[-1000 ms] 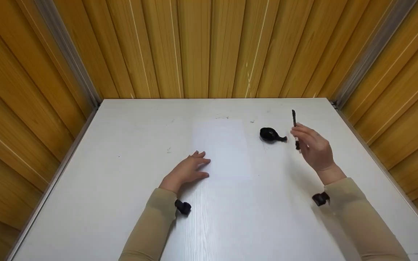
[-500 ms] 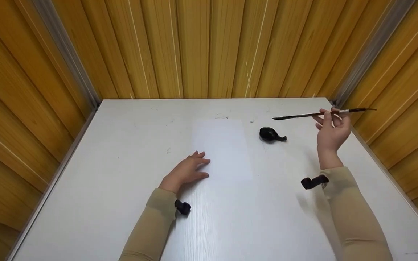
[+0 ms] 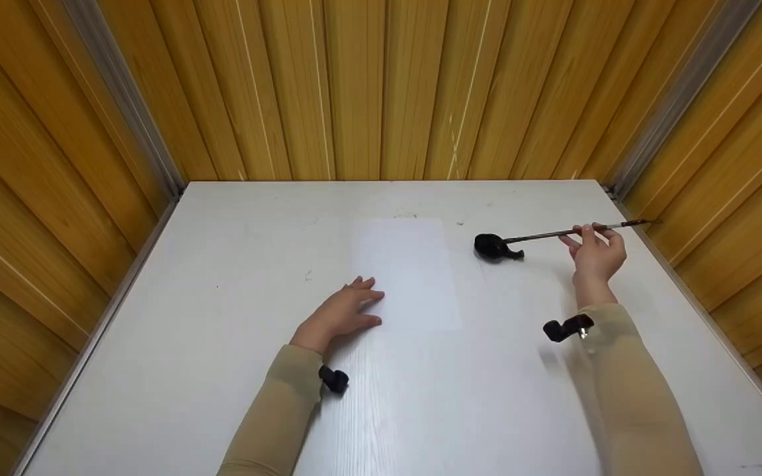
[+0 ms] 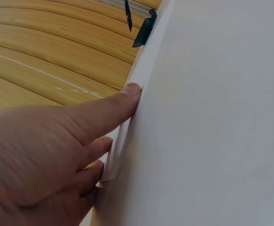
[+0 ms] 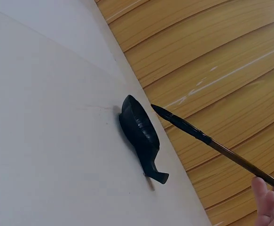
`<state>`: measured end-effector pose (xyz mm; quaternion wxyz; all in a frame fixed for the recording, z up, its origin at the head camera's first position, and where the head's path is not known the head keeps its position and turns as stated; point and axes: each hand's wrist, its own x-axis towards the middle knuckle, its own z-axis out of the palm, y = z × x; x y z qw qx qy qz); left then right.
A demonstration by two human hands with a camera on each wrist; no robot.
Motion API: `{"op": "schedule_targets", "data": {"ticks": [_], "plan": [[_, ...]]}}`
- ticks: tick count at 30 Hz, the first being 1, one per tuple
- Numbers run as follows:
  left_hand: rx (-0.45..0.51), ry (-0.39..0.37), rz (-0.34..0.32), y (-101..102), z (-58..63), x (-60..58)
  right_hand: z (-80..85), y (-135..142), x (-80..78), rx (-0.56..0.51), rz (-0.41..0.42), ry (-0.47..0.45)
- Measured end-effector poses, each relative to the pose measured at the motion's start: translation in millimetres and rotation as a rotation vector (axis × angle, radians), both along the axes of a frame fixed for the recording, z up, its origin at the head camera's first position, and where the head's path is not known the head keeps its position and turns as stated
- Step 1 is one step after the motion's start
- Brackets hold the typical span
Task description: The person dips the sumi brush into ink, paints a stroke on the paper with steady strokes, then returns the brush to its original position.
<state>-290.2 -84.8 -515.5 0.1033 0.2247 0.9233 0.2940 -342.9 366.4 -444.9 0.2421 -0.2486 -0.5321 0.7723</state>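
In the head view, two hands, one brush, one dish and one paper are seen. The brush is pinched in the fingertips of the right hand; the dish is placed at 9 o'clock from that grip. The paper is touched from 8 o'clock by the left hand, its fingers relaxed and spread. In the left wrist view, the paper's edge is touched by one thumb; the dish is shown towards 1 o'clock. In the right wrist view, the dish is seen at 10 o'clock from the fingers, the brush tip near its 1 o'clock side.
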Motion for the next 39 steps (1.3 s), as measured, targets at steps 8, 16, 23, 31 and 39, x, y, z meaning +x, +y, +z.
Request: {"op": "schedule_targets", "data": {"ticks": [8, 16, 23, 31, 39], "plan": [[-0.019, -0.008, 0.006, 1, 1.6, -0.2, -11.3, 0, -6.7, -0.001, -0.009, -0.048], [-0.006, -0.024, 0.005, 0, 3.1, 1.0, -15.2, -2, -9.6, 0.015, -0.018, -0.069], [0.001, -0.024, 0.015, 0, 2.2, 0.9, -12.9, 0, -9.6, 0.016, -0.028, -0.047], [0.002, -0.017, 0.021, 1, 0.4, 0.4, -17.1, -1, -11.6, 0.05, -0.048, -0.06], [-0.002, -0.006, 0.034, 2, -0.5, 0.1, -21.6, -1, -11.8, 0.064, -0.06, -0.055]]}}
